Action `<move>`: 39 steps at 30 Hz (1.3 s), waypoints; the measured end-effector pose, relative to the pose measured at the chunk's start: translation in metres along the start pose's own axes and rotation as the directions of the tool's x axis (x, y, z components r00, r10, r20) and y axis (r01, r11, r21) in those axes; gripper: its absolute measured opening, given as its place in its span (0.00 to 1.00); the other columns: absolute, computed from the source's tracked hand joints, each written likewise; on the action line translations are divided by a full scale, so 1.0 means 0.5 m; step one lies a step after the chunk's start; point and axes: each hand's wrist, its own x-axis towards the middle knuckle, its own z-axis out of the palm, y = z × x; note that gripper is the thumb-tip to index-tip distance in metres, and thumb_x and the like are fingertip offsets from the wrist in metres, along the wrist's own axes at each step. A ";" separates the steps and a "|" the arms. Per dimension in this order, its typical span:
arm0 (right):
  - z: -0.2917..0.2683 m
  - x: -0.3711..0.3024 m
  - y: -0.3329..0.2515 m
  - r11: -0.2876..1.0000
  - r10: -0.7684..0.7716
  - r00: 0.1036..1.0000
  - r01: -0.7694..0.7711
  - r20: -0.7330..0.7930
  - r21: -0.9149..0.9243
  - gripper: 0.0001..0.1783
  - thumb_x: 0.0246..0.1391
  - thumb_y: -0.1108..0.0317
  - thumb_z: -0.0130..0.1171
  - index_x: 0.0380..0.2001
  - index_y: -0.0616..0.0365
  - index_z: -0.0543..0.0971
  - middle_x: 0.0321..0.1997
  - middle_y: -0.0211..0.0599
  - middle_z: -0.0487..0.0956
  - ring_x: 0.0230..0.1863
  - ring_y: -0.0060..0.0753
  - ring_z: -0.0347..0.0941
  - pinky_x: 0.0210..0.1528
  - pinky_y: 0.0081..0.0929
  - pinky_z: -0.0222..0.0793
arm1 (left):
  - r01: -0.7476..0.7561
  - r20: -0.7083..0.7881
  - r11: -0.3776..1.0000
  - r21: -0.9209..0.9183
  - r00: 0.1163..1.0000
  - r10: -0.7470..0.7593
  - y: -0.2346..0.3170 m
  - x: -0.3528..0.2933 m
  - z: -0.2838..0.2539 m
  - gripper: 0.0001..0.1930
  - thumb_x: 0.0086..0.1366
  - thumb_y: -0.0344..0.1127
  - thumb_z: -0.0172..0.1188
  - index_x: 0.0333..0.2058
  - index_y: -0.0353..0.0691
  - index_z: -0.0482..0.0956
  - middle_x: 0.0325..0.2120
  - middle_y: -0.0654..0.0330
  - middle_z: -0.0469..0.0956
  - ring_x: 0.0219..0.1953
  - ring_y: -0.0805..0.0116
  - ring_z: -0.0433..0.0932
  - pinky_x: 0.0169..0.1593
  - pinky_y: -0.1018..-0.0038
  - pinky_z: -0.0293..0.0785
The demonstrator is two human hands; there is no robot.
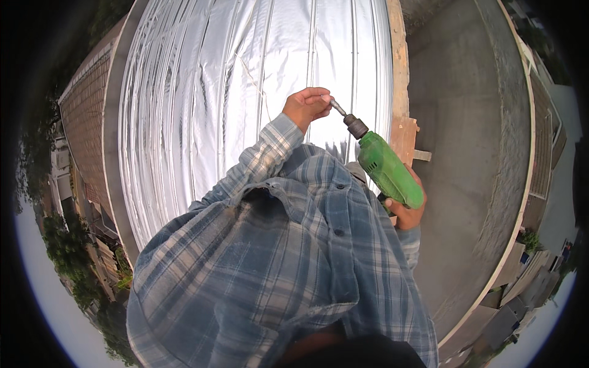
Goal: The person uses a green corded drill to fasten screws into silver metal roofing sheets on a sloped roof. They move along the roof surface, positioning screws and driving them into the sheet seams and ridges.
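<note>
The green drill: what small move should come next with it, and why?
Probably the left hand should let go of the bit and move clear before the drill is lowered. Its fingers pinch the bit at the tip of the green drill, which the right hand holds tilted above the silver foil roofing, not touching it.

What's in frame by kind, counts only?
Green power drill: 1
Drill bit: 1
Hands: 2, left hand pinching the bit, right hand gripping the drill
Silver foil-covered roof: 1
Wooden plank: 1
Total: 6
</note>
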 end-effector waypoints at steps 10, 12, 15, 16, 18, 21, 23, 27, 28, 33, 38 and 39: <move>-0.032 -0.033 -0.007 0.938 0.185 0.979 -0.149 -0.087 0.314 0.46 0.37 0.53 0.71 0.57 0.71 0.69 0.46 0.47 0.79 0.43 0.36 0.78 0.48 0.30 0.73 | -0.277 0.125 0.961 0.011 0.954 0.273 -0.016 0.011 0.065 0.13 0.66 0.33 0.62 0.47 0.34 0.74 0.39 0.54 0.81 0.37 0.72 0.79 0.44 0.74 0.76; -0.037 -0.057 -0.003 0.907 0.241 0.963 -0.178 -0.122 0.382 0.46 0.37 0.55 0.70 0.58 0.71 0.69 0.47 0.47 0.78 0.43 0.37 0.77 0.47 0.31 0.72 | -0.252 0.177 0.968 -0.014 0.952 0.251 -0.024 0.019 0.082 0.15 0.64 0.34 0.65 0.45 0.34 0.75 0.38 0.52 0.82 0.37 0.71 0.80 0.43 0.75 0.78; -0.041 -0.110 -0.005 0.889 0.275 0.938 -0.165 -0.209 0.427 0.46 0.36 0.54 0.71 0.57 0.71 0.70 0.53 0.49 0.77 0.54 0.39 0.74 0.58 0.33 0.66 | -0.168 0.319 0.979 0.116 0.940 0.124 -0.016 0.030 0.122 0.16 0.66 0.31 0.62 0.50 0.33 0.74 0.42 0.52 0.81 0.38 0.72 0.78 0.45 0.74 0.75; -0.039 -0.138 0.003 0.883 0.274 0.927 -0.137 -0.257 0.449 0.45 0.36 0.55 0.73 0.57 0.71 0.71 0.54 0.48 0.77 0.54 0.39 0.74 0.58 0.33 0.66 | -0.161 0.385 0.964 0.212 0.920 0.069 -0.012 0.041 0.143 0.19 0.64 0.33 0.65 0.51 0.33 0.73 0.41 0.52 0.82 0.39 0.72 0.79 0.45 0.75 0.77; -0.032 -0.182 0.026 0.890 0.250 0.899 -0.067 -0.359 0.452 0.44 0.37 0.57 0.74 0.57 0.70 0.71 0.54 0.46 0.77 0.54 0.37 0.74 0.59 0.33 0.66 | -0.161 0.496 0.914 0.372 0.867 -0.049 -0.019 0.075 0.186 0.23 0.62 0.35 0.67 0.53 0.33 0.73 0.41 0.52 0.82 0.40 0.71 0.80 0.45 0.76 0.79; -0.027 -0.226 0.043 0.892 0.244 0.862 -0.020 -0.445 0.451 0.41 0.38 0.62 0.75 0.56 0.67 0.73 0.55 0.43 0.77 0.54 0.35 0.74 0.59 0.32 0.66 | -0.166 0.570 0.869 0.466 0.808 -0.151 -0.020 0.108 0.214 0.26 0.61 0.33 0.68 0.56 0.34 0.71 0.42 0.55 0.80 0.41 0.69 0.81 0.45 0.75 0.80; -0.023 -0.257 0.048 0.883 0.295 0.814 -0.032 -0.500 0.469 0.43 0.33 0.61 0.74 0.56 0.67 0.74 0.58 0.50 0.74 0.56 0.42 0.73 0.61 0.36 0.66 | -0.117 0.539 0.850 0.514 0.815 -0.213 -0.002 0.132 0.190 0.21 0.62 0.30 0.67 0.52 0.35 0.73 0.39 0.60 0.77 0.41 0.67 0.81 0.44 0.77 0.80; -0.051 -0.335 0.083 0.864 0.266 0.713 0.123 -0.648 0.489 0.37 0.40 0.71 0.73 0.56 0.64 0.73 0.55 0.41 0.77 0.55 0.34 0.73 0.59 0.32 0.68 | 0.042 0.783 0.871 0.490 0.418 -0.461 0.138 0.134 0.280 0.11 0.63 0.30 0.65 0.42 0.39 0.73 0.32 0.64 0.66 0.39 0.69 0.73 0.41 0.77 0.73; -0.057 -0.345 0.086 0.842 0.281 0.688 0.157 -0.669 0.516 0.36 0.39 0.72 0.73 0.56 0.64 0.74 0.55 0.40 0.77 0.55 0.33 0.73 0.59 0.32 0.68 | -0.042 0.843 0.875 0.482 0.294 -0.450 0.173 0.129 0.329 0.12 0.63 0.30 0.65 0.43 0.39 0.73 0.32 0.65 0.65 0.38 0.69 0.73 0.40 0.77 0.72; -0.085 -0.376 0.115 0.859 0.250 0.594 0.229 -0.765 0.458 0.42 0.33 0.65 0.74 0.57 0.65 0.73 0.57 0.46 0.76 0.58 0.37 0.72 0.63 0.36 0.65 | -0.420 0.866 0.765 0.488 0.341 -0.366 0.135 0.158 0.495 0.20 0.66 0.30 0.60 0.55 0.34 0.71 0.41 0.59 0.73 0.38 0.70 0.72 0.40 0.76 0.70; -0.108 -0.351 0.104 0.743 0.245 0.526 0.437 -0.814 0.506 0.42 0.33 0.71 0.75 0.57 0.66 0.72 0.56 0.47 0.76 0.57 0.37 0.73 0.61 0.36 0.68 | 0.126 0.619 0.761 0.636 0.505 -0.601 -0.098 0.140 0.623 0.24 0.68 0.31 0.53 0.61 0.30 0.65 0.44 0.57 0.77 0.38 0.71 0.72 0.44 0.77 0.69; -0.111 -0.353 0.103 0.693 0.302 0.529 0.449 -0.793 0.564 0.43 0.33 0.69 0.76 0.57 0.65 0.73 0.55 0.46 0.76 0.56 0.37 0.73 0.59 0.35 0.68 | 0.219 0.619 0.746 0.629 0.440 -0.650 -0.121 0.144 0.638 0.25 0.69 0.32 0.53 0.62 0.29 0.63 0.43 0.57 0.77 0.38 0.72 0.72 0.42 0.78 0.70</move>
